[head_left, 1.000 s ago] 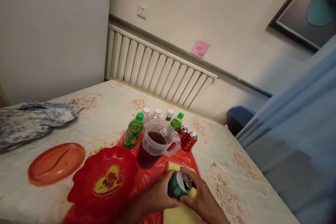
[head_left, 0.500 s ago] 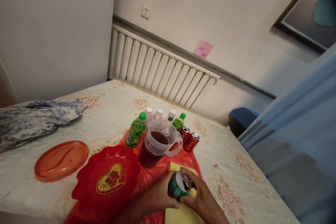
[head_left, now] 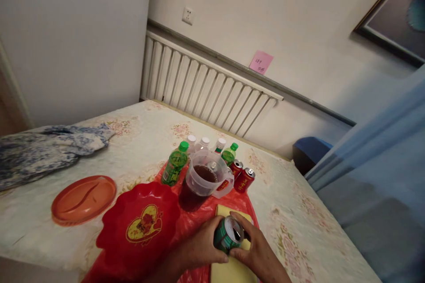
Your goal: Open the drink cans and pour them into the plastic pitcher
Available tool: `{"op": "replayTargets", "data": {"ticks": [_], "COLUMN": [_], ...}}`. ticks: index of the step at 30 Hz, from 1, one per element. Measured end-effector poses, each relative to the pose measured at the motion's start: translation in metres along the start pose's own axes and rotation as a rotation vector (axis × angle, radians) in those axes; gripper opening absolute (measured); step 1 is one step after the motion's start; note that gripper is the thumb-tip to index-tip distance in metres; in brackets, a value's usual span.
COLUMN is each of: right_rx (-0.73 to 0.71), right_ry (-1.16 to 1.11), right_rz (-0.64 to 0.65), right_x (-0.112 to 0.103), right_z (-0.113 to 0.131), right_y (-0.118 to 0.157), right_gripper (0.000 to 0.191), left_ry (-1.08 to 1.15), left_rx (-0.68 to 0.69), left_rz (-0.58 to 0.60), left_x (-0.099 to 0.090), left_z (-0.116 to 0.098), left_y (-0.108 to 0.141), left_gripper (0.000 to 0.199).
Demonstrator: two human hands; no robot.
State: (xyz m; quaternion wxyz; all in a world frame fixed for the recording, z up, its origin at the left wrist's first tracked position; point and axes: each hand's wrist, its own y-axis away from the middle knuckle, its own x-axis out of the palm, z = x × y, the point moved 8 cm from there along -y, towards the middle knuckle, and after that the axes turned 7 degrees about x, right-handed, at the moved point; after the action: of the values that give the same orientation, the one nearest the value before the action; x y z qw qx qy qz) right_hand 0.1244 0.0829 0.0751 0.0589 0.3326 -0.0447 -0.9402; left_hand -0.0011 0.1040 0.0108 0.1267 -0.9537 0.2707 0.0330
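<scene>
I have a short green metal can with a silver lid (head_left: 222, 237) between my two palms, close to the near edge of the floral-clothed table (head_left: 320, 247), right of its middle. My left hand (head_left: 204, 245) cups one flank and my right hand (head_left: 257, 250) the other, each curled no wider than the can's body. My thumbs come together low on the side facing me, while the fingers I can see reach round the upper part.

The dark mouth in the lid lies toward my right hand, so I want those fingertips off it and the lid level. The can looks slightly leaned, though I cannot tell how much is the view. Its wall is thin, I judge, so even, light pressure from both sides serves better than a hard pinch; the low thumbs can guard against slipping.

Under it lies a folded yellow cloth (head_left: 232, 272), on a sheet of shiny red plastic (head_left: 194, 223); whether the can's base rests on the cloth I cannot tell. My left forearm passes beside the red scalloped plastic plate (head_left: 113, 219), so that elbow should move little. The translucent plastic jug of dark brown liquid (head_left: 195, 192) stands just beyond my knuckles, toward the table's far edge; I'd hold my hands clear of it.
</scene>
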Motion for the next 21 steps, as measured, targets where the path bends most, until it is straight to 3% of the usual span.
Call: {"op": "replayTargets", "data": {"ticks": [7, 13, 21], "right_rx": [-0.025, -0.018, -0.124], "right_ry": [-0.227, -0.425, -0.472], "right_rz": [0.087, -0.119, -0.163], "right_x": [-0.008, -0.038, -0.02], "right_z": [-0.001, 0.003, 0.022], "right_y": [-0.011, -0.041, -0.087], "right_gripper": [0.08, 0.06, 0.054], "left_ry": [0.016, -0.036, -0.046], "left_rx": [0.01, -0.05, -0.084], "left_rz": [-0.001, -0.02, -0.005], "left_x": [-0.004, -0.01, -0.01], "left_z": [-0.009, -0.009, -0.008], "left_y": [0.003, 0.009, 0.009], "left_gripper": [0.066, 0.071, 0.067]}}
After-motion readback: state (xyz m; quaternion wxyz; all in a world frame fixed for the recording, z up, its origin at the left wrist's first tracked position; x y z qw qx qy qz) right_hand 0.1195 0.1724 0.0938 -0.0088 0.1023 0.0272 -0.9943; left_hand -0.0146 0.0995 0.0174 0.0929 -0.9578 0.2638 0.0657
